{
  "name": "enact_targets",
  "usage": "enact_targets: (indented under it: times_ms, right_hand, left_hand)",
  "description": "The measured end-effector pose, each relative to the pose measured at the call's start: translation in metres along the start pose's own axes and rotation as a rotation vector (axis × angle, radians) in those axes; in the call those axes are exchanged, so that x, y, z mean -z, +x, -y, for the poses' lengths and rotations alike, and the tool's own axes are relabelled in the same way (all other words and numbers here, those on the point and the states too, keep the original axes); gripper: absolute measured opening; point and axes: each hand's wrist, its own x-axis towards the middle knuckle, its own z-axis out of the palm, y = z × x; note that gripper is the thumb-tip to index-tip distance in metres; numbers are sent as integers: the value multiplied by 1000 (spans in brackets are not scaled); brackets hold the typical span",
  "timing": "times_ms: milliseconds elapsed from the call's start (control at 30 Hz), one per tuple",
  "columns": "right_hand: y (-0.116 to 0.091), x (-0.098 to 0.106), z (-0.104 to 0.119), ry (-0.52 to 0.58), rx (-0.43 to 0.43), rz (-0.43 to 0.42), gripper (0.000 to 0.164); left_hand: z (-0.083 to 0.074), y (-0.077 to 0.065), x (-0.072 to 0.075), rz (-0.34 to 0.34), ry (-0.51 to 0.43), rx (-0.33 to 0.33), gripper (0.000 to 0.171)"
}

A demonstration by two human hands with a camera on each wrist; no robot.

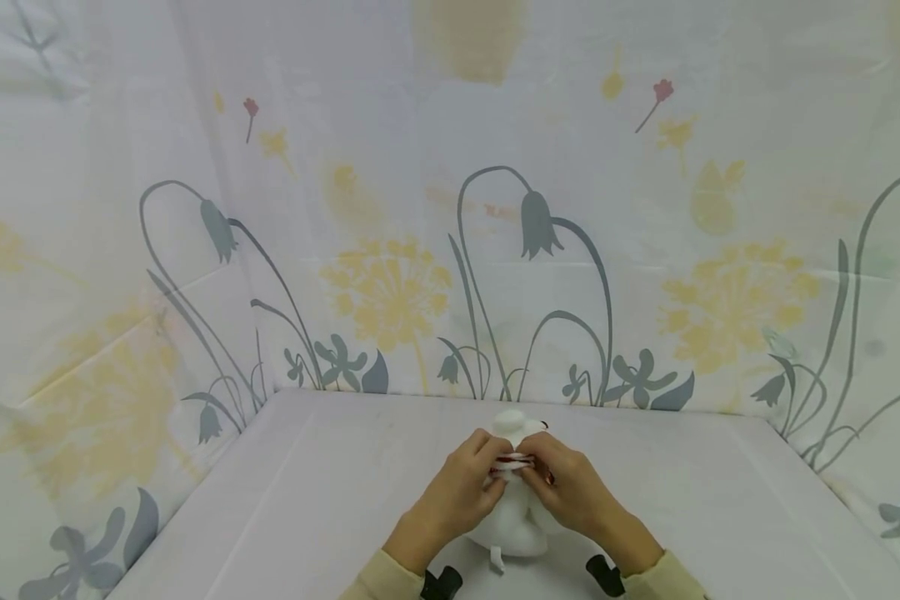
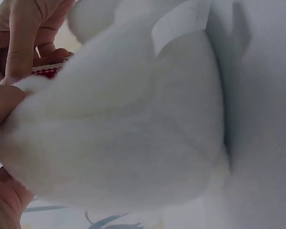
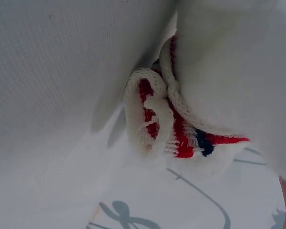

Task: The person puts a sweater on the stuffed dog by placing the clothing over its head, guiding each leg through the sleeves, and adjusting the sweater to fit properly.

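Observation:
A white plush toy (image 1: 508, 533) sits upright on the table, its tagged side towards me. My left hand (image 1: 461, 483) pinches the left part of a small knitted sweater (image 1: 512, 461) at the toy's neck. From the other side my right hand (image 1: 576, 487) pinches the same knitted edge, close to the left fingers. The right wrist view shows the knitted sweater (image 3: 183, 138) in red, white and navy with a rolled white border, against white plush (image 3: 233, 71). In the left wrist view, fingers press at the plush toy (image 2: 119, 124), and only a sliver of red knit shows.
A white fabric tag (image 1: 497, 558) sticks out low on the toy. The white table (image 1: 330, 500) reaches back to a flower-printed curtain (image 1: 390, 208), which also hangs along both sides. Black wrist mounts (image 1: 442, 582) sit below the hands.

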Motion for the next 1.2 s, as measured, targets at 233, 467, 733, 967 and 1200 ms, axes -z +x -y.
enact_targets:
  times_ms: [233, 467, 733, 967, 1200]
  right_hand:
    - [-3, -1, -1, -39, -15, 56, 17]
    - [0, 1, 1, 45, -12, 52, 21]
    - [1, -6, 6, 14, -23, 27, 18]
    - [2, -4, 5, 94, 39, 2, 22]
    - [3, -1, 5, 206, -58, -31, 20]
  left_hand:
    - [3, -1, -6, -48, 4, -17, 33]
    - [2, 0, -9, -76, 23, 1, 31]
    - [3, -1, -14, -157, 44, 69, 29]
    - [2, -1, -14, -195, 27, 148, 29]
    - [4, -1, -9, -202, 29, 87, 30]
